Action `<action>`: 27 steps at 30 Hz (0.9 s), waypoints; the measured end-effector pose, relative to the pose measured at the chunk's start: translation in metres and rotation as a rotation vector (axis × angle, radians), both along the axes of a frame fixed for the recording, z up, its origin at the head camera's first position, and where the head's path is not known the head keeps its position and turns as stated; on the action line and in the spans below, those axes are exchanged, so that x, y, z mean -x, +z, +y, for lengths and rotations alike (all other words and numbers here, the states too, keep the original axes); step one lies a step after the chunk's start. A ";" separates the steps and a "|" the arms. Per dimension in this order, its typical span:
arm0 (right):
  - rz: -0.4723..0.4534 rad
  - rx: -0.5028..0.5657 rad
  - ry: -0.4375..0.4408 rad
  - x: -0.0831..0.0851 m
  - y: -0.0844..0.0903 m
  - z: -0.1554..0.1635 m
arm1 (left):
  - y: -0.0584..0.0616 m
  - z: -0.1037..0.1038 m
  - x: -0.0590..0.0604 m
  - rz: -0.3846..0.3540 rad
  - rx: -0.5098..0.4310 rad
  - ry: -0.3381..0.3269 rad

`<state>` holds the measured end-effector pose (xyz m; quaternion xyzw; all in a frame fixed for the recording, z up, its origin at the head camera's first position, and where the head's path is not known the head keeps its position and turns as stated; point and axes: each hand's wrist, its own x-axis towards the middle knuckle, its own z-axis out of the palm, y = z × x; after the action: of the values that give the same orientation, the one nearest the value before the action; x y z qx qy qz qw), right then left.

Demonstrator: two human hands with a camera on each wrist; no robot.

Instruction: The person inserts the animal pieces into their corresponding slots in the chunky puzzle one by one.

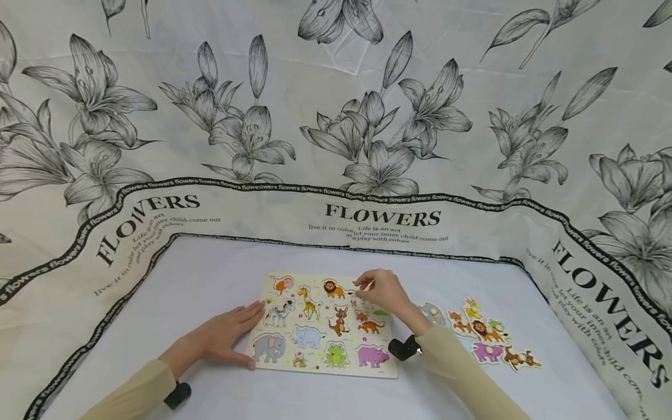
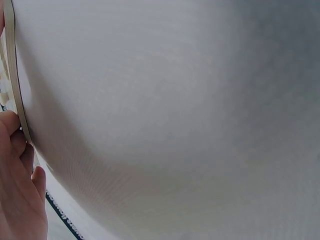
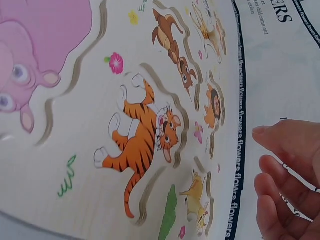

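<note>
A wooden animal puzzle board [image 1: 310, 277] lies flat, with recesses showing printed animals such as a lion [image 1: 333, 288], a zebra [image 1: 279, 313] and a purple hippo [image 1: 373, 356]. My left hand [image 1: 226, 335] rests against the board's left edge, fingers extended and thumb at the lower corner. In the left wrist view, its fingers [image 2: 10, 122] touch the board's side. Over the upper right corner hovers my right hand [image 1: 385, 291], fingers loosely bent. The right wrist view shows the thumb and fingers [image 3: 270, 170] apart, holding nothing visible, beyond the printed tiger [image 3: 137, 145].
Right of the board lie several loose animal pieces, among them an elephant [image 1: 433, 314], a lion [image 1: 488, 331], a purple hippo [image 1: 486, 353] and a kangaroo [image 1: 520, 357]; some overlap. A white cloth [image 1: 210, 268] covers the table. Flower-printed fabric [image 1: 273, 210] rises behind and at both sides.
</note>
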<state>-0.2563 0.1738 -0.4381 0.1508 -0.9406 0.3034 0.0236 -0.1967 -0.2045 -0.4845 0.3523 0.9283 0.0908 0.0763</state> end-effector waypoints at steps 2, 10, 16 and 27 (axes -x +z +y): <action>0.001 -0.012 -0.011 -0.001 0.000 0.005 | -0.001 0.000 0.000 -0.001 0.002 0.002; 0.008 -0.023 -0.051 -0.003 0.002 0.028 | -0.002 -0.001 0.000 0.000 -0.014 -0.007; 0.025 -0.027 -0.093 -0.007 0.004 0.048 | -0.002 -0.002 0.000 -0.002 -0.007 -0.006; 0.018 -0.022 -0.162 -0.017 0.002 0.079 | 0.000 0.000 -0.001 0.001 -0.021 -0.010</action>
<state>-0.2395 0.2524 -0.4361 0.0770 -0.9527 0.2888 0.0547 -0.1953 -0.2044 -0.4840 0.3579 0.9255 0.1000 0.0726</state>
